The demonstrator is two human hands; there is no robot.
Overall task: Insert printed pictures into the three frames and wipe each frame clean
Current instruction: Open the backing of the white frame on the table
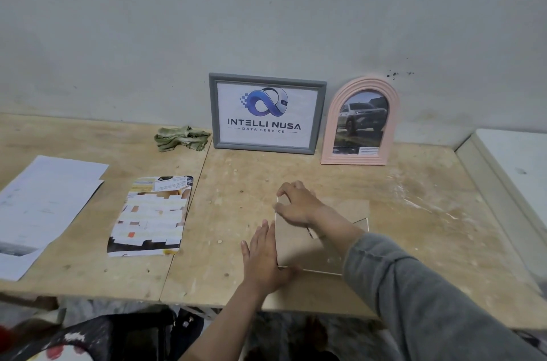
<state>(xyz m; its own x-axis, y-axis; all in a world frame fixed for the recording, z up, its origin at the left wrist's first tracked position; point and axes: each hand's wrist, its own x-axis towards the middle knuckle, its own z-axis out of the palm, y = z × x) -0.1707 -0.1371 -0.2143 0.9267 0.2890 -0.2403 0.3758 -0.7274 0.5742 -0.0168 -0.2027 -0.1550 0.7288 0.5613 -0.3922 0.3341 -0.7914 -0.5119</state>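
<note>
Head view, third frame: it lies face down on the table (414, 183) in front of me, brown backing board (299, 245) uppermost, a thin pale edge showing along its near side.
Head view, right hand (296, 202): my fingers are curled at the board's far left corner, fingertips on its edge; whether they have pinched a tab or only rest there, I cannot tell.
Head view, left hand (266, 257): fingers straight and together, palm down, laid along the frame's left edge, thumb touching the near corner; it holds nothing.
Head view, finished frames: the grey frame (268, 115) and the pink arched frame (359, 122) stand against the wall, pictures in, well apart from my hands.
Head view, supplies: a printed picture (151, 217) lies left of the frame; loose white sheets (44, 204) lie farther left; the green cloth (180, 137) sits beside the grey frame.
Handling, judged: the board looks thin, stiff and light; I would lift it by a corner, bracing the frame flat.
Risk, judged: any glazing beneath could be fragile, so I would avoid flexing or dragging.
</note>
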